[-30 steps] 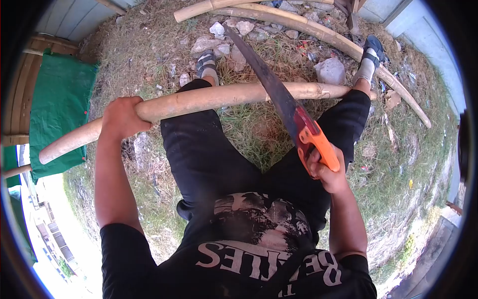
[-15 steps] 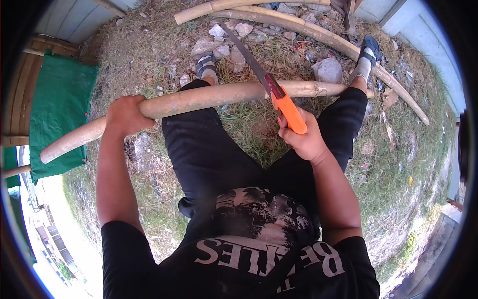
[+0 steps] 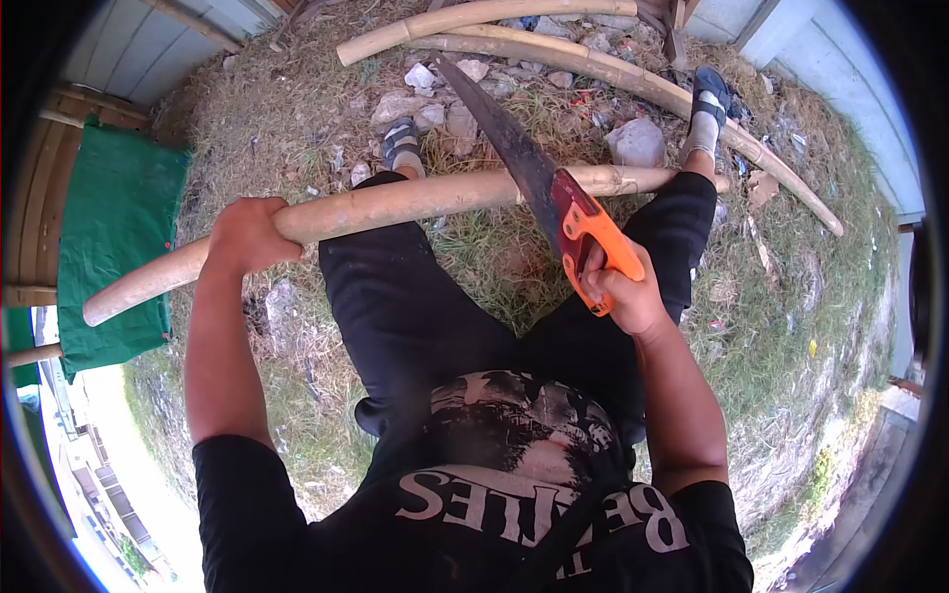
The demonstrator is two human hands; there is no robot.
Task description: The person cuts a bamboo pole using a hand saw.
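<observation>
A thick bamboo pole [image 3: 415,198] lies across my thighs, its near-left end jutting out past my arm. My left hand [image 3: 252,235] is wrapped round the pole left of my knee. In my right hand [image 3: 625,287] is a hand saw [image 3: 534,168], its orange handle gripped with the fingers through the loop. The dark blade crosses over the pole between my knees and points up and away to the left, with its flat side showing. Whether the teeth touch the bamboo I cannot tell.
Two more bamboo poles lie ahead, a shorter one [image 3: 484,22] and a long curved one [image 3: 633,77]. Stones, including a pale rock [image 3: 636,144], sit between my feet on dry grass. A green cloth [image 3: 119,237] hangs at left; a pale wall [image 3: 840,89] stands at right.
The saw has turned from edge-on to show its blade's flat side and its whole handle loop. My right hand has shifted slightly right and down. My left hand keeps its hold on the pole.
</observation>
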